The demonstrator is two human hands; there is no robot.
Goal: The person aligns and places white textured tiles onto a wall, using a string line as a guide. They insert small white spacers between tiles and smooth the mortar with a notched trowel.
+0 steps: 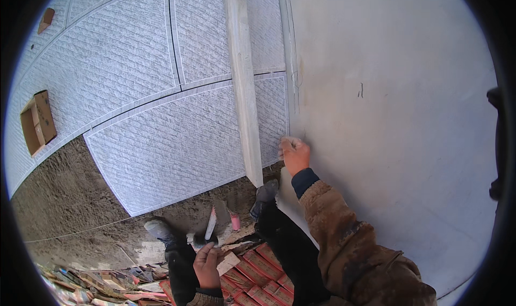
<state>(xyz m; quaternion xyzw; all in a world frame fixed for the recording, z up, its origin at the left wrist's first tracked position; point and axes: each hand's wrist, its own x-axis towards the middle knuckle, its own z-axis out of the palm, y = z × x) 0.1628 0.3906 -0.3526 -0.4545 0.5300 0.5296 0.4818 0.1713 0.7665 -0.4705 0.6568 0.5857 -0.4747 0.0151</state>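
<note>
My right hand [294, 154] is at the foot of the smooth wall, by the outer corner of a textured grey-white floor tile [172, 150]. Its fingers are curled together; whatever may be in them is hidden. Low in the view, my left hand [207, 264] is closed in front of my leg. A pale flat piece [228, 263] shows right beside its fingers; I cannot tell if it is held. A long pale grey bar [244, 80] runs over the tiles, its near end close to my right shoe [264, 196].
The plain wall [398, 123] fills the right side. Brown bedding [64, 198] lies bare along the tile edge, crossed by a thin string [75, 233]. Open cardboard boxes [45, 120] sit on laid tiles. Red packs [258, 274] and scattered debris [102, 284] lie nearest.
</note>
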